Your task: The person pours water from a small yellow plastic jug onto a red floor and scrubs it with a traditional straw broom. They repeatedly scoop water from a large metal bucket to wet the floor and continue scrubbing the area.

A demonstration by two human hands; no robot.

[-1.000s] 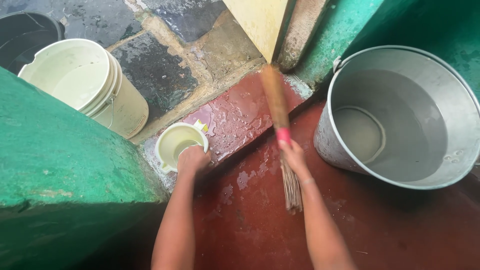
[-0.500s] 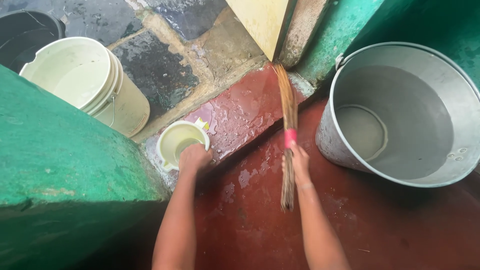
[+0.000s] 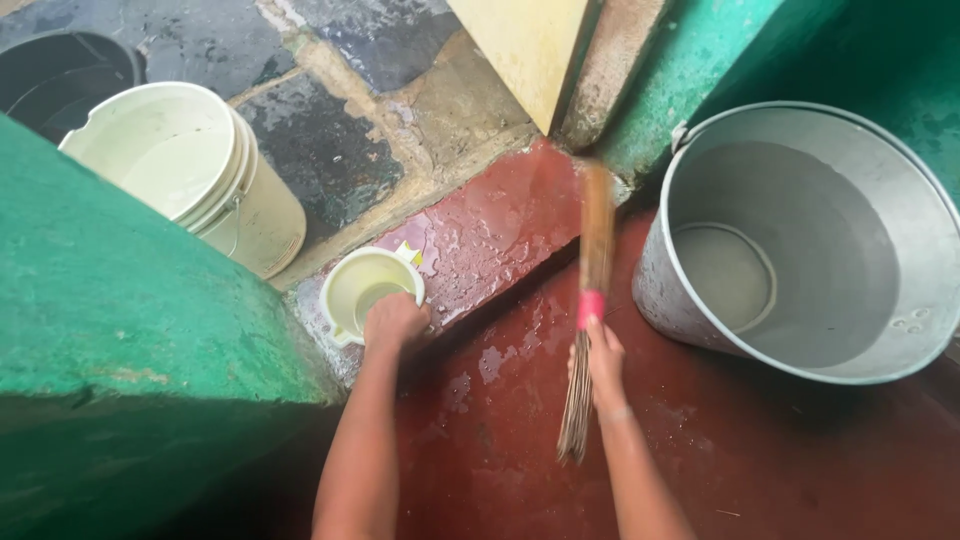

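From my feed, the far end of the stick broom (image 3: 597,225) smears into motion blur, so I cannot make out its bristles there. The left hand (image 3: 393,322) covers the near rim of the small pale jug (image 3: 362,285), hiding how the fingers sit on it. The dark tub (image 3: 55,75) is cut off by the green wall (image 3: 110,300), and the metal bucket (image 3: 850,170) runs off the right edge.

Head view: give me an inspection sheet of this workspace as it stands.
Surface: wet red cement floor, puddles on the step.
Job's things: bundled stick broom with pink band; small pale plastic jug on the step.
Clutter: large grey metal bucket holding water; cream plastic bucket; dark tub.
Grippers: left hand grips the jug; right hand grips the broom.
Cables: nothing seen.
Surroundings: green painted walls, stone paving.
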